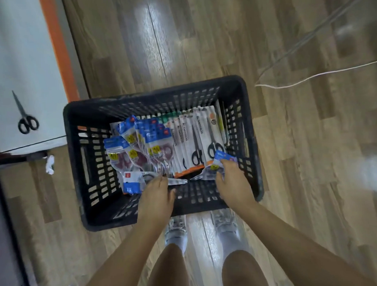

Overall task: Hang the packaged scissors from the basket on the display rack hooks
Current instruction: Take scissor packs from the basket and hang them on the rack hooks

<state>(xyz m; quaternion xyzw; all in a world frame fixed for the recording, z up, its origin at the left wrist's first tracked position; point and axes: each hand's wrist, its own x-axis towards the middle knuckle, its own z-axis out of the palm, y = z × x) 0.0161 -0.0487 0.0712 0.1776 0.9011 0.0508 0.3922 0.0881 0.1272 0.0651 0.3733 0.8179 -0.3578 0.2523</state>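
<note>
Both hands in basket (76, 146): left hand (157, 191) pinches a pack (133, 183), right hand (231, 180) grips another pack (221, 161). Light, slippery bags; likely best held by header card.

Loose black scissors (25, 118) on white surface (26, 63); cable (309, 77) on wood floor (179, 36).

Both hands reach into the black basket (75, 116), left hand (157, 193) and right hand (231, 180) each gripping a scissors packet.
</note>
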